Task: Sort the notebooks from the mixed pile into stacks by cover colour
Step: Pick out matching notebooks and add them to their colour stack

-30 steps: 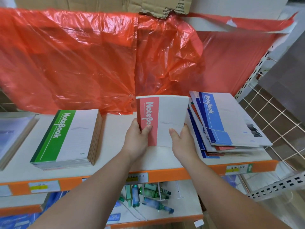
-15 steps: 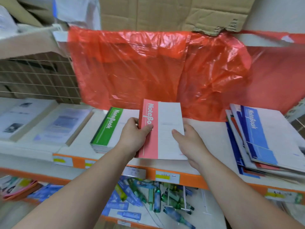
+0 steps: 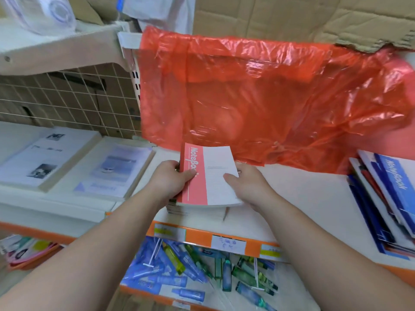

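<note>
Holding the red notebook [image 3: 213, 173], left hand [image 3: 170, 180] and right hand [image 3: 249, 182] curl, thumbs apparently atop.

Centre, at front edge of shelf [image 3: 303, 189]: notebook stack [image 3: 193, 212], w/ held notebook [image 3: 215, 176] directly over it, covering most; touching or not, can't tell. Gripped at left edge by L hand [image 3: 170, 180], at right edge by R hand [image 3: 249, 185]. Far right, same shelf, well apart: mixed pile [image 3: 386, 198], partly out of frame. Left, on adjoining shelf: near paper stack [image 3: 116, 169], far paper stack [image 3: 42, 158] beside it. Behind all: plastic sheet [image 3: 258, 104], cardboard [image 3: 292, 16] above. Below, on lower shelf [image 3: 294, 288]: loose tubes [image 3: 202, 272].
</note>
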Demonstrator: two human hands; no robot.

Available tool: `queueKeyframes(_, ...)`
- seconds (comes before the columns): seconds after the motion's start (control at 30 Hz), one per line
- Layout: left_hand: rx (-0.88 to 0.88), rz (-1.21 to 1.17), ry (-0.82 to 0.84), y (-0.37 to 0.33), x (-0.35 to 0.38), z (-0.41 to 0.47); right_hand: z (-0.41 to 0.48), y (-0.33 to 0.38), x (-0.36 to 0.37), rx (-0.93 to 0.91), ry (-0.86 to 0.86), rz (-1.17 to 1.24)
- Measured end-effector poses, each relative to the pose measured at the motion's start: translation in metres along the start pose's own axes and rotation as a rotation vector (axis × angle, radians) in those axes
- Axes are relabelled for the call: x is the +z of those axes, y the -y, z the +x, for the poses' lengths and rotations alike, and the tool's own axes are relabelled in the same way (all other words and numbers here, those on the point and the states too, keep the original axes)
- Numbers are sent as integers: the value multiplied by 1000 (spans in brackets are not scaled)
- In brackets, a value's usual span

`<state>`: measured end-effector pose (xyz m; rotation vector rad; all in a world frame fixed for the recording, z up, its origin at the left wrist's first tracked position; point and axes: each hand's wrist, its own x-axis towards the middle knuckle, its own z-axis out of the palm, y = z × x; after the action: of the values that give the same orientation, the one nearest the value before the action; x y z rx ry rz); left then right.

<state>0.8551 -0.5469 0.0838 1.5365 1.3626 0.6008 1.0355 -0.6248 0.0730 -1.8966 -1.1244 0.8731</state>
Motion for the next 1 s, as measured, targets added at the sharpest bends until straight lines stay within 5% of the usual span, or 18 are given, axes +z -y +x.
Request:
queueKeyframes(0.47,180,625,-69,16,0,45,23,-6,32,144,-149,-272)
queueKeyframes(1.0,168,661,-46,25,-4,49,23,-12,41,146,-161,-327)
